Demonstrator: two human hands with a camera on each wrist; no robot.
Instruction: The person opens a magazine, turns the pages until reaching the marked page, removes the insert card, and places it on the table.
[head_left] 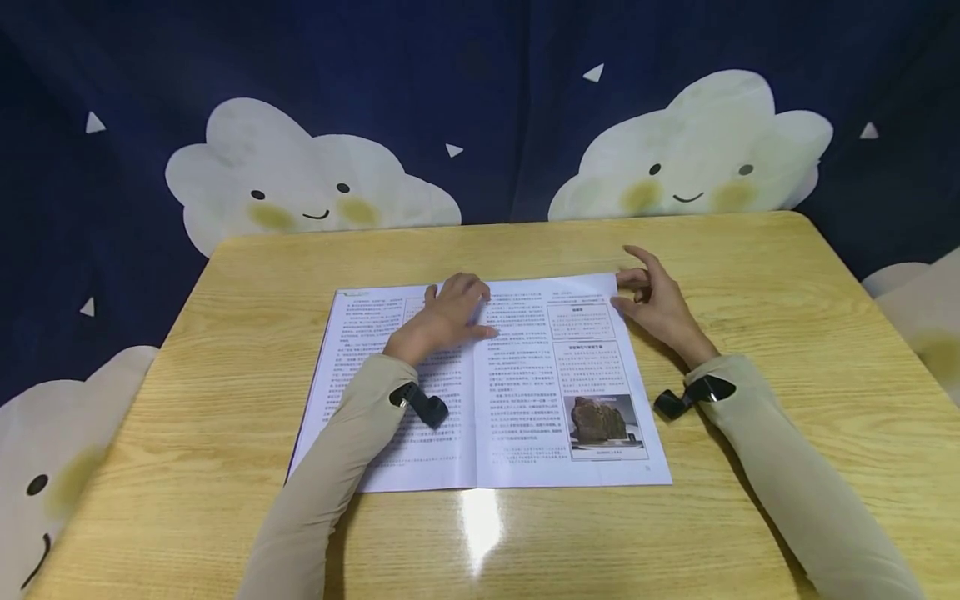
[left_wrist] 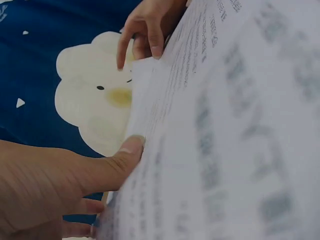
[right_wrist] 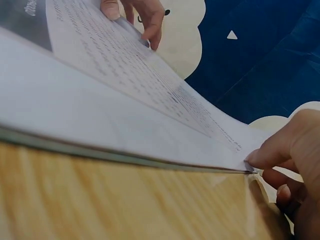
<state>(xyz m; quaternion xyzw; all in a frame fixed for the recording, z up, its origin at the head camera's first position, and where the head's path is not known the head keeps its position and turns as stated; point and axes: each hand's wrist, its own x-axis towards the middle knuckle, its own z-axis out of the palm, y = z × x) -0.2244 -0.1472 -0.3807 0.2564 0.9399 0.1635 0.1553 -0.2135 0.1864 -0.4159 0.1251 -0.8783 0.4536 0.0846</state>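
An open book [head_left: 517, 392] with printed text lies on the wooden table, its text upside down in the head view. My left hand [head_left: 442, 321] rests across the far part of the book by the center fold, fingers spread, with the thumb [left_wrist: 131, 145] lying on the page. At the far right corner, my right hand [head_left: 660, 304] pinches the edge of the pages between thumb and fingers. The right wrist view shows the right thumb [right_wrist: 257, 157] on top of the corner and fingers below it. How many pages are held cannot be told.
The wooden table [head_left: 225, 375] surrounds the book on all sides. Behind it hangs a dark blue curtain [head_left: 495, 100] with smiling white clouds. A rock photo [head_left: 606, 423] is printed on the right page. Black straps with small cameras sit on both wrists.
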